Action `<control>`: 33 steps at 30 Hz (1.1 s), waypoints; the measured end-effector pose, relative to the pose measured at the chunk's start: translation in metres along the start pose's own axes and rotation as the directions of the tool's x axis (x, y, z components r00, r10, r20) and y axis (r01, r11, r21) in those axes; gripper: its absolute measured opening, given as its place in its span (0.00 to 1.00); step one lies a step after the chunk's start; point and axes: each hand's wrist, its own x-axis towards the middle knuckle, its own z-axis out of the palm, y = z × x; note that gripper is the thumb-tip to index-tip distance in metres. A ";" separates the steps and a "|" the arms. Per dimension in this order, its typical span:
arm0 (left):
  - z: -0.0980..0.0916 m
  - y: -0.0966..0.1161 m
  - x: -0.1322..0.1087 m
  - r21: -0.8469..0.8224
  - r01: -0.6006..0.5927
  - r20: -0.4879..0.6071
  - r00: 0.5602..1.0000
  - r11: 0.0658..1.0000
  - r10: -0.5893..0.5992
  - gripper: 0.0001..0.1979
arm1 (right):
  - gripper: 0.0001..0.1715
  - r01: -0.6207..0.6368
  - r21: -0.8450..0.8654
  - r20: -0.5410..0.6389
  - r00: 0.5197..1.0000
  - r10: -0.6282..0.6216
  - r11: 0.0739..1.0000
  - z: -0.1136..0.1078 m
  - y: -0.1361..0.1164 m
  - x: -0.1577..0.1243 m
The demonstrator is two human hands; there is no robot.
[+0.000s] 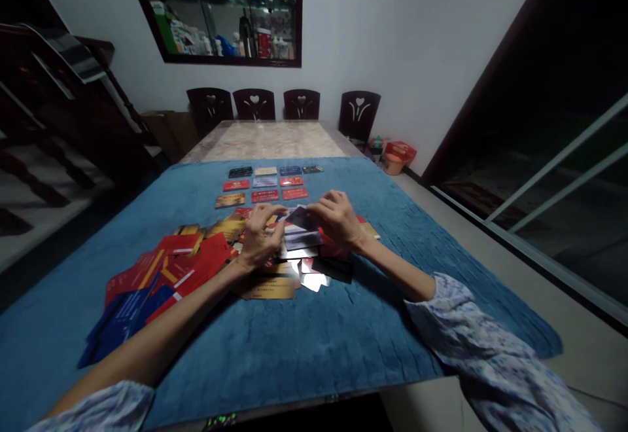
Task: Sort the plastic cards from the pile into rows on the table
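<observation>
Over a loose pile of cards, both hands hold a dark card [300,217] between them, tilted. My left hand [261,232] pinches its left side with thumb and fingertips. The right side of the card is in the closed fingers of my right hand [338,218]. Just below lie a grey card [301,241], a gold card [269,288] and a black card [333,268]. Red cards [201,265] and blue cards [125,314] are heaped at the left. Beyond my hands, several cards lie in three rows, among them a gold one [230,200].
A blue cloth [275,353] covers the near part of the long table [275,139]. Dark chairs [254,105] stand at the far end. A railing is at the left, and a red bag [401,150] sits on an orange bucket beyond the table's right side.
</observation>
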 end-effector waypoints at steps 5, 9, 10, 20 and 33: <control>0.003 -0.002 -0.002 0.063 -0.023 0.024 0.999 0.998 0.022 0.14 | 0.16 0.092 -0.098 0.014 0.996 -0.091 0.991 0.008 -0.002 0.011; 0.008 -0.005 -0.006 0.114 -0.065 0.080 0.995 0.991 0.056 0.19 | 0.13 0.133 -0.125 0.032 0.991 -0.130 0.983 0.015 -0.005 0.013; 0.009 -0.006 -0.006 0.123 -0.070 0.091 0.994 0.990 0.059 0.19 | 0.12 0.141 -0.132 0.032 0.990 -0.138 0.981 0.016 -0.006 0.012; 0.011 -0.008 -0.009 0.193 -0.055 0.193 0.981 0.980 0.017 0.19 | 0.11 0.136 -0.144 0.045 0.990 -0.131 0.980 0.019 -0.006 0.007; 0.010 -0.009 -0.007 0.268 -0.031 0.250 0.967 0.963 -0.039 0.21 | 0.19 0.027 -0.160 0.187 0.982 0.003 0.987 0.014 -0.002 -0.009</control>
